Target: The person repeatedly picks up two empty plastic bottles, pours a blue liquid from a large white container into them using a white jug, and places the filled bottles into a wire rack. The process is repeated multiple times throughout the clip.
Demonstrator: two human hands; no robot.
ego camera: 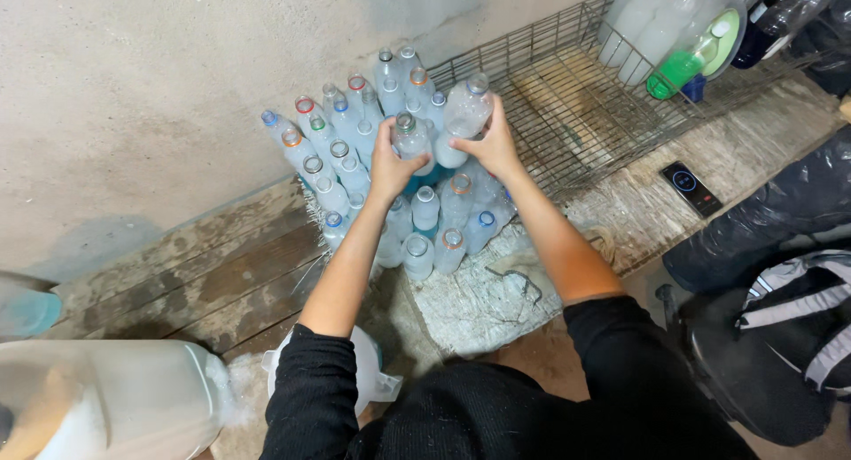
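Hands at upper centre of frame each close on a clear bottle atop the stacked bottles: left hand on a small bottle, right hand on a larger bottle, fingers partly hidden.

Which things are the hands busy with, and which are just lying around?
In use:
left hand on a small bottle
right hand on a bigger bottle
bottle stack

Lying about:
wire basket
phone
green bottle
big jug

rough storage corner, bare concrete wall, stacked empty plastic bottles, wire rack
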